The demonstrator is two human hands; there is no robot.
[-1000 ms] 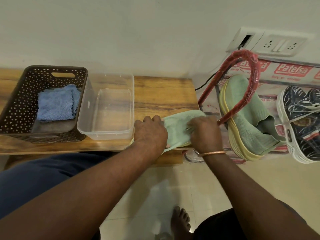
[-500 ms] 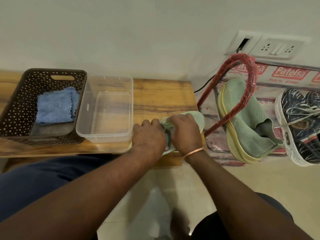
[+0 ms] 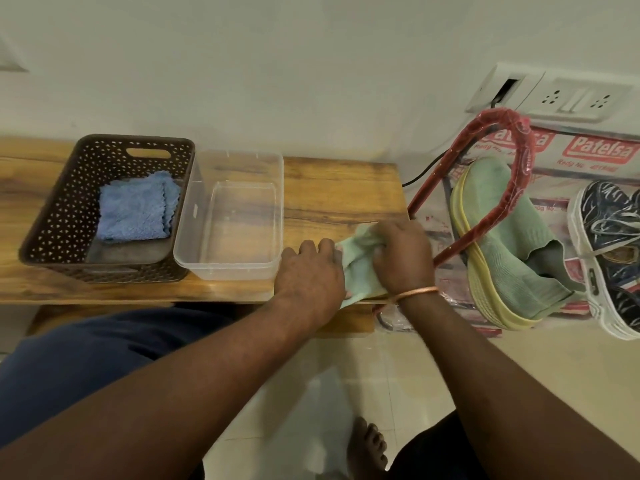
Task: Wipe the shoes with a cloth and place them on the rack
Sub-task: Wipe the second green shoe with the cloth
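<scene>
Blue cloth (image 3: 133,211) in brown basket (image 3: 52,216).

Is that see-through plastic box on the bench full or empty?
Empty. The clear box holds nothing, and the wood grain of the bench shows straight through its bottom.

Wood bench (image 3: 329,188) in front of me: brown perforated basket (image 3: 45,244) at L, clear plastic tub (image 3: 194,202) just beside it, pale green fabric item (image 3: 360,261) at R front edge.
</scene>
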